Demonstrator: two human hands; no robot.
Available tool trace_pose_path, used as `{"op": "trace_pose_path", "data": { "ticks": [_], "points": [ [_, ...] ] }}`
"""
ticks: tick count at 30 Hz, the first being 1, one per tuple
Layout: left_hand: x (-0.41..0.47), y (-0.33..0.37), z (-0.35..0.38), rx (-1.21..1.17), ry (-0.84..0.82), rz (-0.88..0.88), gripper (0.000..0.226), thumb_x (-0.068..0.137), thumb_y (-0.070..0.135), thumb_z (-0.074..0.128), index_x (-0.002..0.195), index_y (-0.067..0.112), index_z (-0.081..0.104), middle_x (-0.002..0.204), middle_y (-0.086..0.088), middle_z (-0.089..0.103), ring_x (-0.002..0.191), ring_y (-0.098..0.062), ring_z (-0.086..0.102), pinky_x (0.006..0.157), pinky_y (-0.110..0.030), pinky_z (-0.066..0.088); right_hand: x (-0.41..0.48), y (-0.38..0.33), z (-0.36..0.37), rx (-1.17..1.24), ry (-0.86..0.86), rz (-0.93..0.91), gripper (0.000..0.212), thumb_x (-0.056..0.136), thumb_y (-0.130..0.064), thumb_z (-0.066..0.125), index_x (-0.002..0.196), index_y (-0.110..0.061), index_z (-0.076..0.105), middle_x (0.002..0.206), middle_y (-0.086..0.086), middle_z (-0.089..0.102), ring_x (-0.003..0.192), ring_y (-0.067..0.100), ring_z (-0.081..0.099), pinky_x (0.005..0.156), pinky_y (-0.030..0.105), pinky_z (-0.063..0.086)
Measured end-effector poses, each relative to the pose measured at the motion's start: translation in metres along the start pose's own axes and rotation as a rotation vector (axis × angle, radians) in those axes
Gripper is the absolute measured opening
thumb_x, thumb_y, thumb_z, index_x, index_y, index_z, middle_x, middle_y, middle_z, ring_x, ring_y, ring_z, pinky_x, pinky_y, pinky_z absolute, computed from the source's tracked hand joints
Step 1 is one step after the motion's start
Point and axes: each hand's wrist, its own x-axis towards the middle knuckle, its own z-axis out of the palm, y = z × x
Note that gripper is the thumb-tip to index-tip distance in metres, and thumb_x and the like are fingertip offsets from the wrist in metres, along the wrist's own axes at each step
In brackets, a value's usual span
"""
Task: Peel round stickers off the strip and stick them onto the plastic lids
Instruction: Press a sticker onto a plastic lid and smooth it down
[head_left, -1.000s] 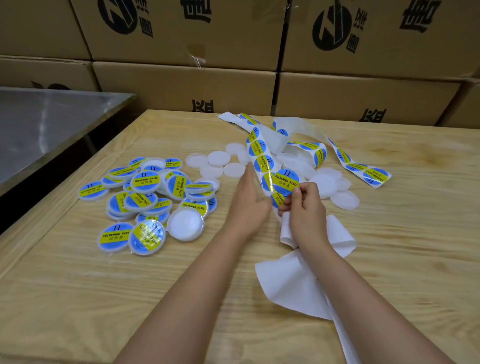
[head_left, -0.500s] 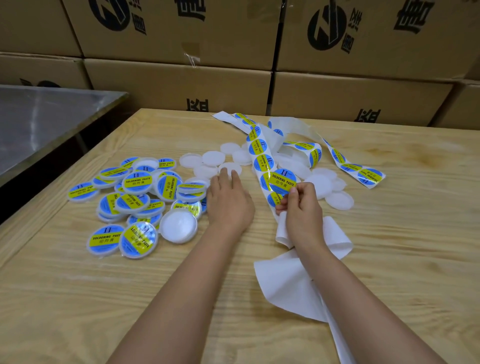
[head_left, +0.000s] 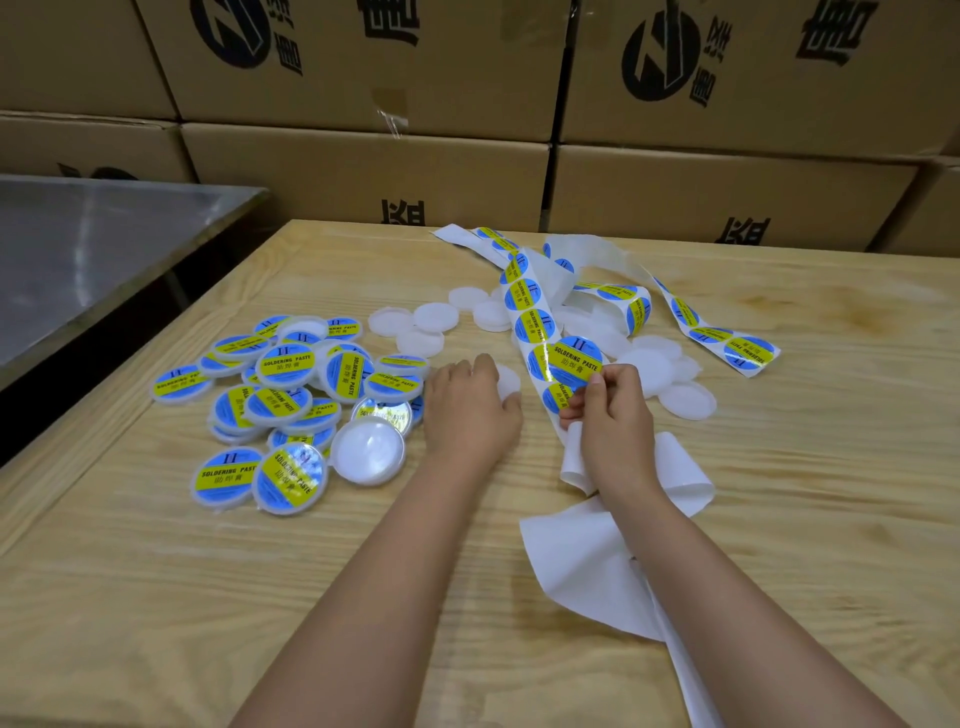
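Observation:
A long white backing strip (head_left: 531, 306) carrying round blue and yellow stickers snakes across the wooden table (head_left: 156, 597). My right hand (head_left: 610, 423) pinches one sticker (head_left: 575, 361), lifted partly off the strip, and also holds the backing below it. Left of the strip, my left hand (head_left: 467, 410) curls its fingers over a plain white lid (head_left: 509, 383) lying on the table. Plain lids (head_left: 436, 317) lie behind my left hand, and more (head_left: 685, 400) lie to the right of the strip.
A pile of stickered lids (head_left: 283, 400) lies at the left, one upside-down lid (head_left: 368, 451) beside it. Empty backing paper (head_left: 587, 561) trails under my right forearm. Cardboard boxes (head_left: 363, 171) wall the far edge. A metal table (head_left: 78, 260) stands at the left.
My left hand left the strip, reached to the plain lids and now has drawn one lid toward the strip. My right hand stayed on the sticker.

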Motion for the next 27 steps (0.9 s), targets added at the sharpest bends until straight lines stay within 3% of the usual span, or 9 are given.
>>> {"op": "trace_pose_path", "data": {
  "ticks": [2, 6, 8, 11, 17, 20, 23, 25, 27],
  "points": [
    [-0.001, -0.001, -0.003, -0.126, 0.014, -0.029, 0.034, 0.080, 0.037, 0.064, 0.103, 0.014, 0.056, 0.104, -0.008, 0.060, 0.102, -0.029, 0.053, 0.082, -0.034, 0.034, -0.001, 0.000, 0.000, 0.014, 0.003, -0.005, 0.013, 0.101, -0.020, 0.037, 0.092, -0.012, 0.044, 0.070, -0.002, 0.057, 0.063, 0.014, 0.061, 0.073, 0.034, 0.049],
    [-0.003, -0.002, -0.010, -0.596, 0.026, -0.052, 0.053, 0.072, 0.018, 0.075, 0.122, 0.023, 0.057, 0.118, 0.000, 0.051, 0.111, -0.020, 0.051, 0.092, -0.026, 0.039, -0.002, -0.002, -0.001, 0.073, -0.005, -0.008, 0.008, 0.101, -0.020, 0.037, 0.100, -0.019, 0.045, 0.073, -0.001, 0.057, 0.068, 0.022, 0.063, 0.075, 0.039, 0.050],
    [-0.004, -0.003, -0.017, -0.870, -0.052, -0.011, 0.062, 0.072, 0.001, 0.072, 0.124, 0.031, 0.055, 0.124, 0.005, 0.051, 0.113, -0.016, 0.054, 0.092, -0.028, 0.047, -0.002, -0.003, -0.002, 0.088, -0.015, -0.008, 0.006, 0.100, -0.023, 0.040, 0.104, -0.023, 0.045, 0.079, 0.001, 0.060, 0.066, 0.018, 0.064, 0.074, 0.037, 0.052],
    [-0.008, -0.002, -0.025, -1.194, -0.210, 0.008, 0.080, 0.070, -0.020, 0.057, 0.118, 0.043, 0.053, 0.129, 0.009, 0.054, 0.110, -0.009, 0.058, 0.082, -0.019, 0.051, -0.003, -0.004, -0.003, 0.101, -0.040, -0.018, 0.016, 0.097, -0.024, 0.048, 0.110, -0.030, 0.042, 0.085, 0.000, 0.063, 0.060, 0.006, 0.063, 0.066, 0.024, 0.051],
    [-0.006, 0.002, -0.029, -1.296, -0.330, -0.050, 0.085, 0.071, -0.027, 0.036, 0.131, 0.034, 0.041, 0.124, -0.004, 0.057, 0.104, -0.014, 0.054, 0.071, -0.017, 0.046, -0.004, -0.004, -0.003, 0.183, -0.096, -0.032, 0.033, 0.092, -0.017, 0.057, 0.116, -0.031, 0.039, 0.086, -0.006, 0.066, 0.061, 0.007, 0.062, 0.062, 0.017, 0.049],
    [-0.007, 0.003, -0.028, -1.290, -0.354, -0.086, 0.086, 0.075, -0.025, 0.037, 0.137, 0.034, 0.030, 0.122, -0.006, 0.055, 0.092, -0.017, 0.056, 0.067, -0.024, 0.044, -0.004, -0.003, -0.003, 0.198, -0.125, -0.026, 0.035, 0.091, -0.015, 0.058, 0.117, -0.029, 0.040, 0.083, -0.006, 0.066, 0.068, 0.016, 0.062, 0.072, 0.031, 0.052],
    [-0.008, 0.003, -0.023, -1.262, -0.345, -0.125, 0.077, 0.080, -0.021, 0.045, 0.143, 0.019, 0.026, 0.113, -0.006, 0.060, 0.088, -0.014, 0.061, 0.066, -0.024, 0.048, -0.003, -0.003, -0.003, 0.162, -0.159, -0.037, 0.037, 0.090, -0.007, 0.058, 0.119, -0.023, 0.040, 0.073, -0.005, 0.063, 0.075, 0.027, 0.061, 0.085, 0.047, 0.048],
    [-0.007, 0.003, -0.019, -1.266, -0.284, -0.174, 0.067, 0.084, -0.013, 0.053, 0.141, 0.012, 0.030, 0.097, -0.001, 0.064, 0.079, -0.009, 0.063, 0.068, -0.020, 0.051, -0.002, -0.003, -0.003, 0.144, -0.151, -0.042, 0.039, 0.089, -0.005, 0.058, 0.120, -0.019, 0.040, 0.071, -0.002, 0.062, 0.079, 0.033, 0.062, 0.087, 0.050, 0.048],
    [-0.004, 0.002, -0.016, -1.286, -0.202, -0.259, 0.052, 0.085, -0.003, 0.061, 0.133, 0.004, 0.043, 0.082, 0.000, 0.068, 0.068, -0.013, 0.063, 0.075, -0.029, 0.053, -0.002, -0.002, -0.003, 0.139, -0.136, -0.044, 0.039, 0.088, -0.005, 0.060, 0.119, -0.017, 0.040, 0.070, 0.001, 0.062, 0.079, 0.032, 0.062, 0.087, 0.050, 0.048]
  ]
}}
